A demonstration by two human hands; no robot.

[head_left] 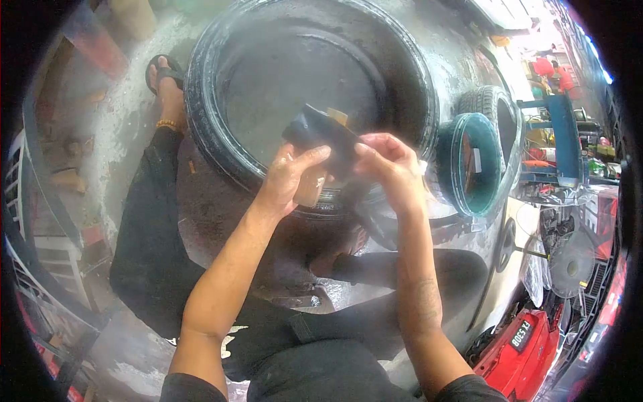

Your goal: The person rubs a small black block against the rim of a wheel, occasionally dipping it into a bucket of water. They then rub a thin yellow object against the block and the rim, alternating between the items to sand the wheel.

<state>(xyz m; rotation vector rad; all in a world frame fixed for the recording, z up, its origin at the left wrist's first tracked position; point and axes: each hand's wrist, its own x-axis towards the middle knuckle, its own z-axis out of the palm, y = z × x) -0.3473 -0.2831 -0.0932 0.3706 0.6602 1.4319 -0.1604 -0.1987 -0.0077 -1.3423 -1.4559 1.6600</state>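
A dark, flat sheet-like piece [328,139] is stretched between both hands above a large black tyre [218,137] lying on the floor. My left hand [289,171] grips its left side, thumb on top, with a tan block-like item [309,187] beneath that palm. At the right edge, my right hand [392,164] pinches the piece between thumb and fingers. A small yellowish bit [337,116] shows behind the top edge of the piece. What lies under the piece is hidden.
Right of the tyre stand a teal round tub [449,164] and another tyre [482,100]. A fan [571,264] and a red car part with a plate [529,352] are at the lower right. A sandalled foot [164,77] is beside the tyre's left.
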